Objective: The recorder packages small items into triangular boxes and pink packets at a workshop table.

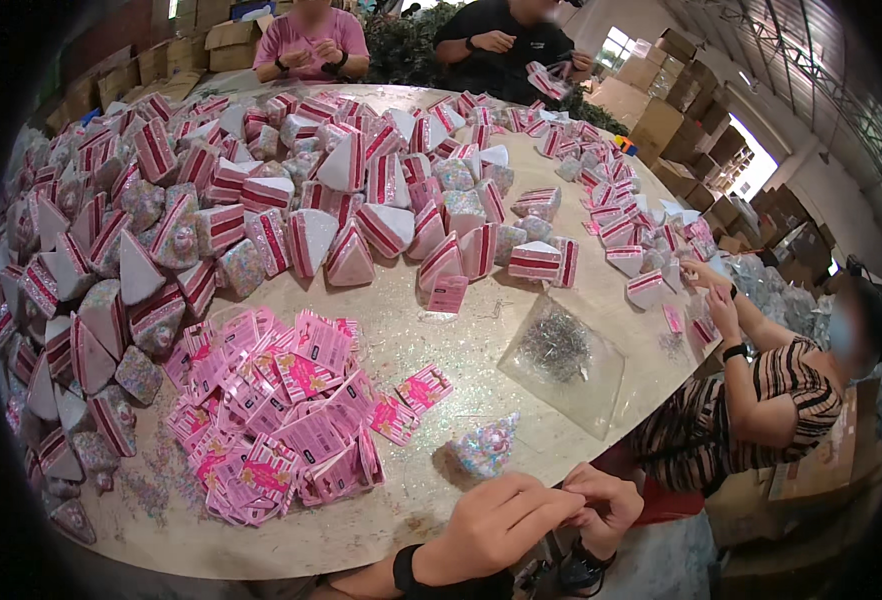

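Observation:
My left hand (496, 525) and my right hand (601, 505) meet at the lower edge of the round table (481, 340), fingers pinched together on something too small to make out. A black band sits on each wrist. Just ahead of my hands lies a sparkly wedge-shaped piece (486, 447) with a pink dot. To its left spreads a heap of pink printed cards (281, 410). A clear bag of small metal pins (559, 350) lies to the front right.
Many red-and-white striped wedge-shaped pieces (261, 200) cover the table's left and far side. A person in a striped top (761, 400) works at the right; two more people sit across the table. Cardboard boxes (671, 110) stack behind them.

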Demonstrator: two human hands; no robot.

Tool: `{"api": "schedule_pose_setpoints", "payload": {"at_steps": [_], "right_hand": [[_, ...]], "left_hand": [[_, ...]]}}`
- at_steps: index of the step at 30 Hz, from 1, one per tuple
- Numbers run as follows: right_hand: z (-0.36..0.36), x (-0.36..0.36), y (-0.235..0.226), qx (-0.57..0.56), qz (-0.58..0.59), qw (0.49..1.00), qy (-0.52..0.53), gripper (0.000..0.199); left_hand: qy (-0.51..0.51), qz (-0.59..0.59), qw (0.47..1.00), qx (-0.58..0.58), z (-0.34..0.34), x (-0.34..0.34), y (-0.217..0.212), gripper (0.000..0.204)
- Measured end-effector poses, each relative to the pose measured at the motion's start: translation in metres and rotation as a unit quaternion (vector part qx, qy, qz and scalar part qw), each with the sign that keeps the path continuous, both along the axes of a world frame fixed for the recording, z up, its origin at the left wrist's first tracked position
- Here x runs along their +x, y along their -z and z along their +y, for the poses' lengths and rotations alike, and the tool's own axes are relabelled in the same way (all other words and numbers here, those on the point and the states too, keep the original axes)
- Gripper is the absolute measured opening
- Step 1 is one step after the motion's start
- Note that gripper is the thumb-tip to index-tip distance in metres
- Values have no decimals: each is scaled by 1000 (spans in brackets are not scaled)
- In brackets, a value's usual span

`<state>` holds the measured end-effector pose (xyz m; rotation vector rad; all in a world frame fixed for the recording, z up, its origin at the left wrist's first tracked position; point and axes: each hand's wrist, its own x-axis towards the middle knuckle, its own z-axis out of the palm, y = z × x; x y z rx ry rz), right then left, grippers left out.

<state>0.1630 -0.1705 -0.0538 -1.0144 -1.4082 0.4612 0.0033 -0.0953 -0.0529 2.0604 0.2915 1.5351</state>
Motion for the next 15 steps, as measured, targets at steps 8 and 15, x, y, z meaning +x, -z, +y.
{"api": "schedule_pose_setpoints", "payload": {"at_steps": [8,15], "right_hand": [[2,-5,17,7,95,995,35,27],[15,-21,32,168,54,970,169,24]], "left_hand": [[41,-2,998,-44,6,4,-5,28],[47,-28,997,-48,1,10,2,25]]}}
